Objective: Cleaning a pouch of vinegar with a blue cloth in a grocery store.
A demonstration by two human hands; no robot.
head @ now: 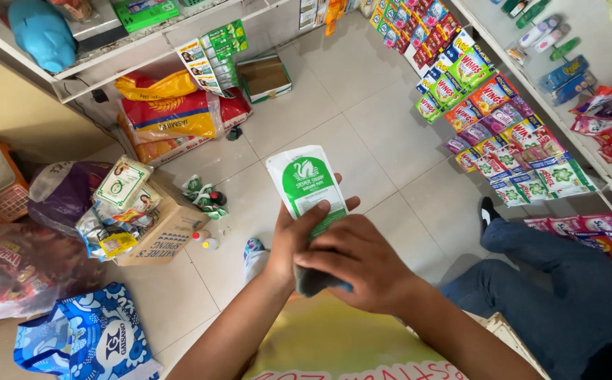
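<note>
Green-white pouch [306,184] upright, centre of view, above tiled floor [362,134]. Left hand [299,236] closed round pouch's lower part, thumb on front face. Right hand [358,264] curled over dark cloth [313,281], pressed against pouch bottom; fingers bent, grip on cloth. Cardboard box [168,236] of packets well left. Sachet strips [489,119] hang right. Another person's jeans leg [559,278] lower right.

A small grocery shop is showing here: strips of detergent sachets [492,119] are hanging along a shelf [531,84], rice sacks [168,116] are lying on the tiled floor [362,127] beside a carton of goods [161,232].
</note>
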